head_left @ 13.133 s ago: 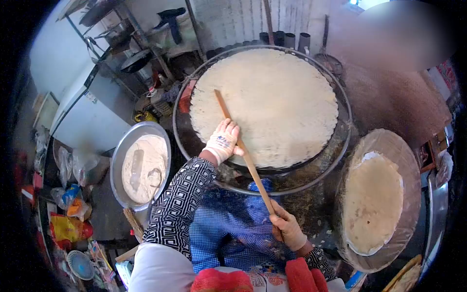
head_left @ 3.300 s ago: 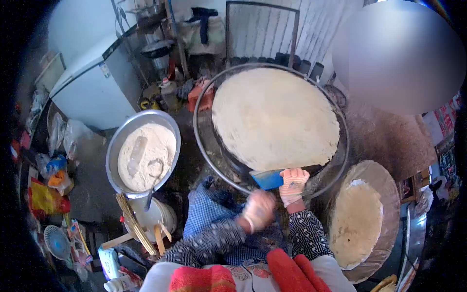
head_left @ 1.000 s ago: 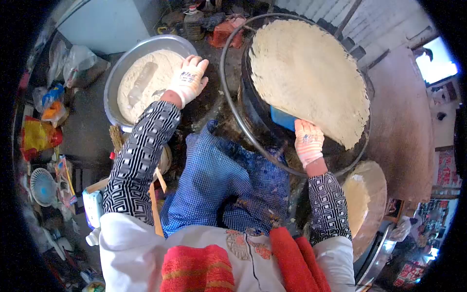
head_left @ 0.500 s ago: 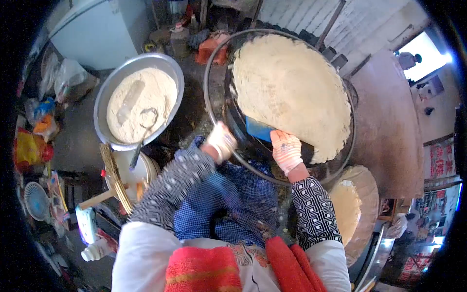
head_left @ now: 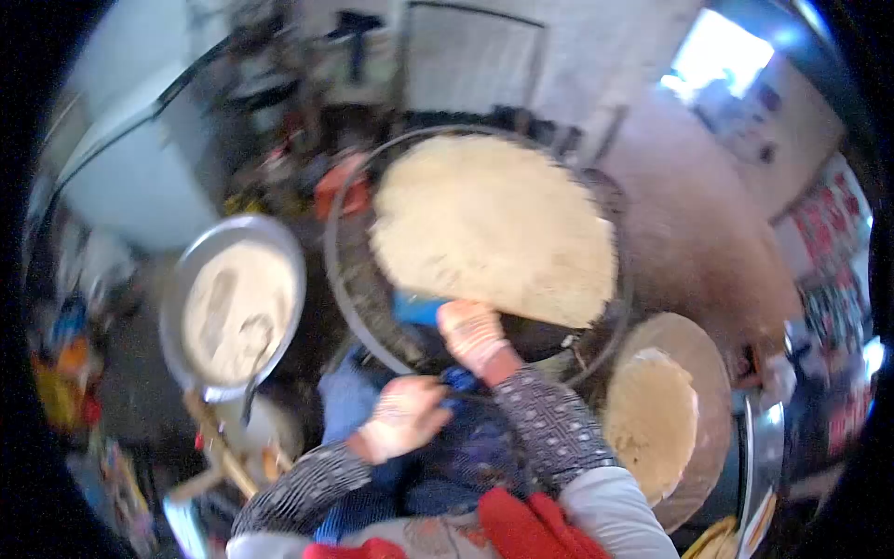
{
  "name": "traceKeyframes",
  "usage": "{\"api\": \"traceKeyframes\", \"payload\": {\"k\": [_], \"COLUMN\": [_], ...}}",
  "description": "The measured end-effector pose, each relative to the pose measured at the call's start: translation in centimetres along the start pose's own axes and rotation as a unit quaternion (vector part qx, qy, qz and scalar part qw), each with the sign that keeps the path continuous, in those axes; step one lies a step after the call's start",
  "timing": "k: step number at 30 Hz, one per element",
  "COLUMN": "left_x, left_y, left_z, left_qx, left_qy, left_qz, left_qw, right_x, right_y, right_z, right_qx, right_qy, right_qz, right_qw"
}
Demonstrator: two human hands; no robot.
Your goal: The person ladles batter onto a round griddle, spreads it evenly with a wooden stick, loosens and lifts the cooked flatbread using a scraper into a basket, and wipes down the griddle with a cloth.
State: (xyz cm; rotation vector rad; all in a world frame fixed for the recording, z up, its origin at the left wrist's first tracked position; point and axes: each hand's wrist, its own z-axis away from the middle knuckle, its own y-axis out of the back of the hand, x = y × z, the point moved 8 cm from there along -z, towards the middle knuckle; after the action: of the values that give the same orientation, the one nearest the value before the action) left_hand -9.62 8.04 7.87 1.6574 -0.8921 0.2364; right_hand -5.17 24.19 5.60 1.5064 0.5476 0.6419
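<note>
Since the earlier frame, the left hand (head_left: pixel 405 415) has come away from the metal ring (head_left: pixel 331 256) to just above the worker's lap, while the right hand (head_left: pixel 470 333) remains at the near side of the griddle (head_left: pixel 540 337). Gloved fingers of the right hand close narrowly on a blue scraper (head_left: pixel 416 308) at the sheet's near edge; the left hand's fingers are bent, but blur hides whether they grip anything. The pale sheet (head_left: pixel 494 224) lies spread across most of the griddle inside the ring, its surface largely even. The spreading looks all but complete; the dark strip along the near side is uncovered, and the sheet has not been taken off. At right, a pale round (head_left: pixel 656 424) rests on a broad tray (head_left: pixel 708 419). To the left stands a metal bowl (head_left: pixel 174 326) of pale mixture (head_left: pixel 223 340), a ladle (head_left: pixel 250 396) leaning out over its rim, with a bucket (head_left: pixel 270 424) just below. The raised ring stands between worker and sheet, and the right forearm reaches across it.
</note>
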Motion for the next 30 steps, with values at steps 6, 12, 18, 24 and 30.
{"api": "traceKeyframes", "payload": {"k": [6, 12, 18, 24, 30], "left_x": [-9.2, -13.0, -18.0, -14.0, -0.4], "left_y": [7.1, 8.6, 9.7, 1.3, -9.1], "left_z": [3.0, 3.8, -0.2, -3.2, -5.8], "left_qx": [0.141, 0.136, 0.086, -0.046, -0.159], "left_qy": [0.056, 0.061, 0.085, -0.1, 0.052], "left_qz": [-0.059, -0.102, -0.245, -0.273, -0.183], "left_qw": [0.987, 0.984, 0.962, 0.956, 0.969], "right_x": [0.0, 0.4, 0.1, -0.2, -0.2], "right_y": [-2.1, -2.8, -2.6, -1.2, -2.8], "right_z": [-0.8, -1.8, -2.5, -2.5, -4.9], "right_qx": [0.034, 0.011, 0.058, 0.132, 0.128], "right_qy": [0.043, 0.041, 0.054, 0.067, 0.058], "right_qz": [0.099, 0.087, 0.108, 0.024, 0.041], "right_qw": [0.994, 0.995, 0.991, 0.989, 0.989]}}
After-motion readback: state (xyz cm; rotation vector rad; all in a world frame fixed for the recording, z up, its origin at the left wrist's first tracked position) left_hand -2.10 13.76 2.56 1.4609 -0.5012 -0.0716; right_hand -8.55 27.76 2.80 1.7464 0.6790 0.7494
